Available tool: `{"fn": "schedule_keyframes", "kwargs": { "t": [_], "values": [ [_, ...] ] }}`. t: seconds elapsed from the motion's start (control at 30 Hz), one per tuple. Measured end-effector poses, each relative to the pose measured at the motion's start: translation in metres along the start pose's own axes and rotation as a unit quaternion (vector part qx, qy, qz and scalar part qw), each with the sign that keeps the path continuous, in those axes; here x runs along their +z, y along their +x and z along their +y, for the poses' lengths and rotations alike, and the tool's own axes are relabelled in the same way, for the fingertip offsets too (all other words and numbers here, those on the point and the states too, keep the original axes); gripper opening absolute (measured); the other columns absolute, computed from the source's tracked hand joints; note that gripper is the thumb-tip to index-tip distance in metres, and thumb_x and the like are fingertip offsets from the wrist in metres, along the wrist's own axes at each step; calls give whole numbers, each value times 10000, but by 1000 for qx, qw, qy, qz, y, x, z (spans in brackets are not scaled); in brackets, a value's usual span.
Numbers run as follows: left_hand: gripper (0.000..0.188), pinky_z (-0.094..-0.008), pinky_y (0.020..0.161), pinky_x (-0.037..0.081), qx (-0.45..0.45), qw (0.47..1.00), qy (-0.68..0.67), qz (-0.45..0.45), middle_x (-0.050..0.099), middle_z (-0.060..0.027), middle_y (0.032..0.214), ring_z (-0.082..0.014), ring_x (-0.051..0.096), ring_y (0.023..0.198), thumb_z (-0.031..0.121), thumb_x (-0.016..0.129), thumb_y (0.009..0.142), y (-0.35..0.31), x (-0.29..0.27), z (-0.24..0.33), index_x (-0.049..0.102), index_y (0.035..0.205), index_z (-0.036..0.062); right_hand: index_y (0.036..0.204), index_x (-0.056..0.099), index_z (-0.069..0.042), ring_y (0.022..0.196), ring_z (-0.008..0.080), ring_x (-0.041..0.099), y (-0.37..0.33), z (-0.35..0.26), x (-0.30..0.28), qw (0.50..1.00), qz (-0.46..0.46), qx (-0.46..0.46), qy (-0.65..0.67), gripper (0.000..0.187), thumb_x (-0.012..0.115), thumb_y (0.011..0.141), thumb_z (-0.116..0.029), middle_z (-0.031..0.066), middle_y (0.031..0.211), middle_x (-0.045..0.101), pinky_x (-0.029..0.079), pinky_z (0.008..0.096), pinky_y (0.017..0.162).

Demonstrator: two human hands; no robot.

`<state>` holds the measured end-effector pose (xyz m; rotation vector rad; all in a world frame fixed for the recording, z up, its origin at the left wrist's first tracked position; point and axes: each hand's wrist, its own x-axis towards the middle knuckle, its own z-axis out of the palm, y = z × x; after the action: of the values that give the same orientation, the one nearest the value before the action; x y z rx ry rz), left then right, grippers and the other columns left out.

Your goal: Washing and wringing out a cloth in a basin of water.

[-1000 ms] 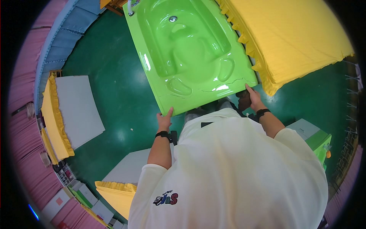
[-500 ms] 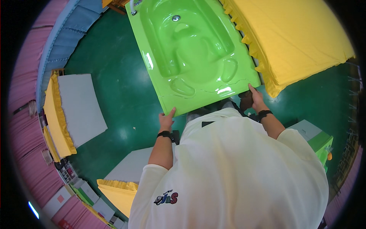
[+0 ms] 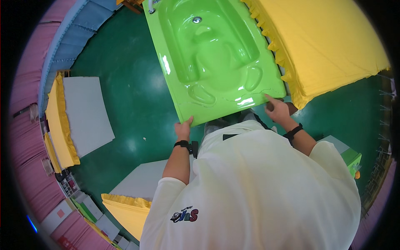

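A glossy lime-green bathtub (image 3: 227, 105) with a moulded basin lies right in front of me, its near edge close to my waist. Thin cracks run across the near rim, mostly toward the right corner. My left hand (image 3: 183, 128) grips the near left corner, thumb on top and the other fingers hidden below the edge. At the near right corner, the index finger of my right hand (image 3: 279, 110) reaches onto the rim beside the crack. Its other fingers are loosely curled and hold nothing visible. Inside the basin there is a round metal drain (image 3: 197, 19).
A yellow-draped massage-type table (image 3: 329, 50) stands close along the tub's right side. Left is a grey-topped table with a yellow ruffle (image 3: 87, 116); another grey surface (image 3: 141, 179) lies behind my left arm. A green-and-white box (image 3: 348, 154) sits behind on the right. The floor (image 3: 133, 91) is green.
My right hand has let go of the near right corner and moved slightly left, its index finger now on the rim by the crack. The left hand keeps its grip.
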<state>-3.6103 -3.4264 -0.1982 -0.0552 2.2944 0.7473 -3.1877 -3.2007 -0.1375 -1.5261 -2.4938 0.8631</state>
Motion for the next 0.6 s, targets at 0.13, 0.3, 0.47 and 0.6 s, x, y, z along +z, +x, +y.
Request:
{"fn": "schedule_keyframes", "kwargs": {
  "t": [0.13,0.3,0.47,0.6],
  "values": [
    [800,-382,766,531,10,1000,10,-1,624,-189,1129,-239,614,1003,405,923,672,-6,10,10,490,1166,-51,1589,248,-228,733,356,654,6,-55,-3,957,-214,-140,-139,929,720,789,-235,142,777,653,514,461,646],
    [817,-356,800,510,-27,995,-75,-52,618,-164,1125,-246,604,985,307,938,676,-15,8,15,444,1223,-47,1606,190,-245,699,332,637,-3,-48,31,952,-115,-217,-184,923,675,824,-179,140,812,651,483,452,606],
    [830,-364,816,510,-21,991,-119,-53,602,-166,1157,-236,598,1009,270,936,689,-7,11,5,408,1264,-14,1611,165,-248,699,342,648,-1,-51,33,943,-140,-185,-240,919,686,854,-217,141,764,647,502,457,613],
    [987,-410,879,494,25,979,-187,-84,559,-174,1248,-265,596,1046,295,925,707,-10,11,0,284,1399,8,1610,161,-268,688,346,647,-1,-47,38,951,-115,-200,-206,930,687,846,-215,139,743,644,498,463,595]
  ]
}}
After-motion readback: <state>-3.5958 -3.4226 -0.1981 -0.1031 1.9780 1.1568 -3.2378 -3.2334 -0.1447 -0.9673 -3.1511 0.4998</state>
